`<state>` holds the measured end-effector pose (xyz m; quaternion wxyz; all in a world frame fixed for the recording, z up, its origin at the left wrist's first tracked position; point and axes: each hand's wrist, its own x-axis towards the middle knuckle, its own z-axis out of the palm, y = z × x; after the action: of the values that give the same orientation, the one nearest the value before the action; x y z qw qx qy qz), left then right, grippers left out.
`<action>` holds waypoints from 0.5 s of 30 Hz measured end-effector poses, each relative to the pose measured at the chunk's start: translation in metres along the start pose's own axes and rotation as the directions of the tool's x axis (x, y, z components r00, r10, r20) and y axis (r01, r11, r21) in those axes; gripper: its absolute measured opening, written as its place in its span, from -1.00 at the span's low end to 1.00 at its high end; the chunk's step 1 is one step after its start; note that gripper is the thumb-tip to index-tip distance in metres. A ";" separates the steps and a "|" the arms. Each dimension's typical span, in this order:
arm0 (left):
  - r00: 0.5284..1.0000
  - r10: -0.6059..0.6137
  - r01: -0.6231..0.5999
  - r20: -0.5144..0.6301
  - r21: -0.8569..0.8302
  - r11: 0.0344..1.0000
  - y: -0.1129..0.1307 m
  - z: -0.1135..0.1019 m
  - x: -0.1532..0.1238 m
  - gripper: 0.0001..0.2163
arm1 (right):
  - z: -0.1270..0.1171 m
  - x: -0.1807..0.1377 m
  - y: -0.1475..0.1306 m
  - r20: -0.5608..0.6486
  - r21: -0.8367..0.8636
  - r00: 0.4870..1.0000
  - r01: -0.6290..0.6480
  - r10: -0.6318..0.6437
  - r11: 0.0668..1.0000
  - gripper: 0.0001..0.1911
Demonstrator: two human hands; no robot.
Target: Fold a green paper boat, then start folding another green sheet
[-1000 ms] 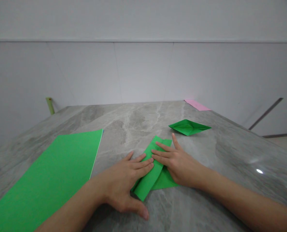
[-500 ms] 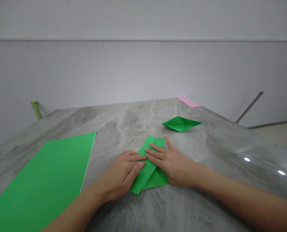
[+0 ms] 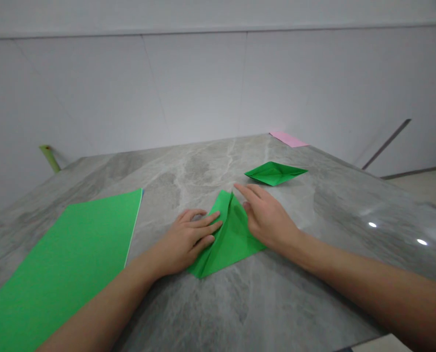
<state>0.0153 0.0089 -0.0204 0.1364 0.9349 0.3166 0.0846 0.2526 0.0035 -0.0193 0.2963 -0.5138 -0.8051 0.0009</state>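
The folded green paper (image 3: 228, 239) ran near-left to far, between the hands — left hand (image 3: 184, 239) flat against its left edge, right hand (image 3: 265, 217) spread over its right side.

Green paper (image 3: 228, 244) partly hidden under hands (image 3: 186, 242) (image 3: 267, 217)

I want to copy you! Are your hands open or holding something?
Left hand: open, fingertips on the folded green origami paper.
Right hand: open, holding nothing.

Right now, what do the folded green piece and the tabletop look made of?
The folded green piece looks like thin matte origami paper, given its crisp creases and flat colour. The tabletop looks like polished grey marble, with pale veining and glossy highlights, though it could be a stone-look surface.
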 end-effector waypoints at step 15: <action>0.993 -0.099 0.093 0.059 0.102 0.991 0.027 0.014 0.001 -0.47 | 0.015 0.004 -0.006 0.281 0.486 0.932 -0.345 0.231 0.803 -0.34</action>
<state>0.0348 -0.0137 -0.0250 0.1039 0.9264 0.3604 0.0324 0.2392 0.0080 -0.0276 0.3364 -0.5263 -0.7121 0.3206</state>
